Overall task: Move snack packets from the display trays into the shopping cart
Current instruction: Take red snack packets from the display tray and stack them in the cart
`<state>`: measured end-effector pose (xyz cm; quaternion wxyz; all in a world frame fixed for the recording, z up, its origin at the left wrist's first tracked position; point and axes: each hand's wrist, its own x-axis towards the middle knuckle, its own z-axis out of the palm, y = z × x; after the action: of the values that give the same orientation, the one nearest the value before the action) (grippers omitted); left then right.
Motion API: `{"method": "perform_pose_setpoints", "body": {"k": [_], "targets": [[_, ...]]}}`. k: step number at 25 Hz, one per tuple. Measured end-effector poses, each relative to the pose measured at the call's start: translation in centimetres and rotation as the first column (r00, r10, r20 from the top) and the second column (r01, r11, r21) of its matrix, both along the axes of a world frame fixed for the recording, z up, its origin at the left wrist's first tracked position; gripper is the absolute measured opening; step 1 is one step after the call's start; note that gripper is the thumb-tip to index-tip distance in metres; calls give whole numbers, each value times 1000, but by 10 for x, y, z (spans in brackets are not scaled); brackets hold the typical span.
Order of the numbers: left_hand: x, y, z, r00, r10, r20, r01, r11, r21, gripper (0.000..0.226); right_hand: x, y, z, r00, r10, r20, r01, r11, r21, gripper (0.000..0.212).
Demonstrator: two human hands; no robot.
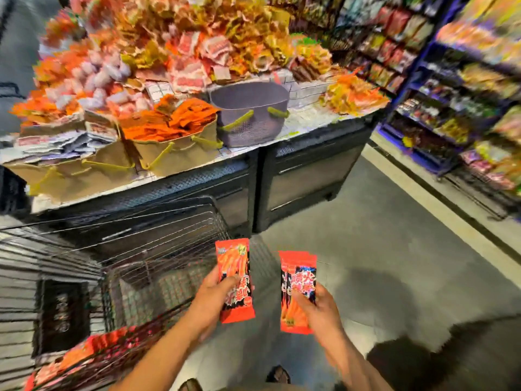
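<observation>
Snack packets, glossy red-orange foil sachets with a black flame print, are held one lot in each hand, low in front of the person. The left-hand packet (pixel 235 280) is pinched by the left hand (pixel 217 294), thumb across its face and fingers behind. The right-hand packet (pixel 297 292) is gripped the same way by the right hand (pixel 318 309). A doubled top edge suggests two sachets stacked there, though I cannot be sure. Both lie with their long axes pointing away from the body, roughly parallel, near each other but apart.

The silver wire shopping cart (pixel 146 230) lies to the left of both hands. The left-hand packet overlaps the cart's near right corner in this view, seemingly at or just outside its rim. The right-hand packet hangs over bare grey floor (pixel 366 235), farther off. The left hand is therefore the nearer one. I judge that a short carry leftward would bring its packet over the basket, while the right would need a longer reach across. More red packets (pixel 93 351) lie in the cart at lower left, blurred.

Beyond, a tan cardboard tray of orange sachets (pixel 174 153) and a grey mesh basket (pixel 251 114) sit on the display table (pixel 310 121), with stocked blue shelves (pixel 451 94) to the right.
</observation>
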<state>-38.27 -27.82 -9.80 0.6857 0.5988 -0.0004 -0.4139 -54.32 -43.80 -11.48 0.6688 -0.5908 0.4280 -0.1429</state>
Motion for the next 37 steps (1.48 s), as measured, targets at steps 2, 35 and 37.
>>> {"method": "perform_pose_setpoints", "body": {"k": [2,35,37], "targets": [[-18,-32,-2,999,-18,-52,18,1000,5,30,-12,-35,-2,1000,-23,-17,23,1000,-17,11],[333,-394,121,859,208,469,-252,967,31,17,405,-459,126,910,383,158,-334,904,-265,17],[371,-399,146,784,233,576,-333,940,73,14,460,-473,151,863,489,125,-427,839,-337,12]]}}
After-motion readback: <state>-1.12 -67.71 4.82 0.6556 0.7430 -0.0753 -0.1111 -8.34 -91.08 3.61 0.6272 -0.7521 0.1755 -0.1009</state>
